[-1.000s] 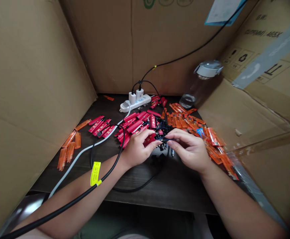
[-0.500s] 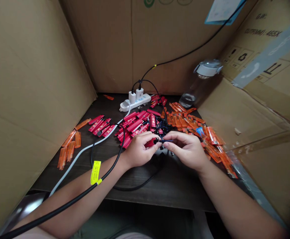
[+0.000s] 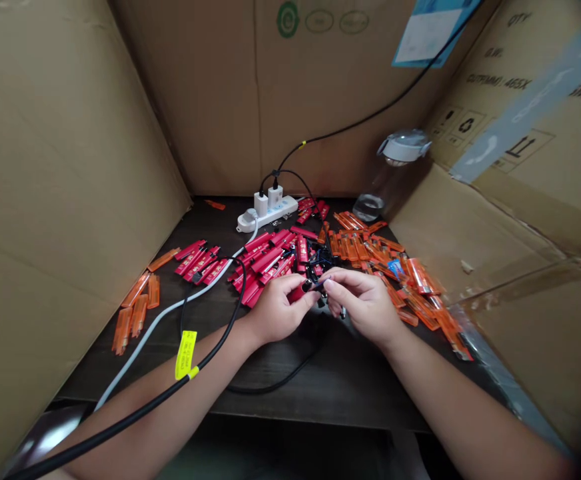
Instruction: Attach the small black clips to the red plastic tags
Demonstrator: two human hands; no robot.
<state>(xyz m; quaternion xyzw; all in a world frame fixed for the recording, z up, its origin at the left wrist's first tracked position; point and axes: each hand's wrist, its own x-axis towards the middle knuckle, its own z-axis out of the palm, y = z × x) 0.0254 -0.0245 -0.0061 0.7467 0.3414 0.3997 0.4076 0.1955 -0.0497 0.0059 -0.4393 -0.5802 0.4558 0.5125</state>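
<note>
My left hand (image 3: 281,310) is closed around a red lighter casing (image 3: 298,292), most of it hidden by the fingers, with its dark end toward the right. The thumb and forefinger of my right hand (image 3: 363,303) pinch a thin dark-blue and black part (image 3: 320,284) at that end. Whether the part sits inside the casing, I cannot tell. Just beyond the hands lies a heap of red lighter casings (image 3: 269,259). Beside it is a pile of small black parts with blue wires (image 3: 320,255).
Orange see-through lighter pieces (image 3: 350,245) are spread at the right, with several more (image 3: 139,313) at the left. A white power strip (image 3: 270,215) and a clear bottle (image 3: 388,177) stand behind. A black cable (image 3: 225,340) crosses my left forearm. Cardboard walls (image 3: 210,100) enclose the table.
My right hand has moved slightly left, bringing the thin part closer to the red lighter casing. The camera view has tilted up and turned a little to the right.
</note>
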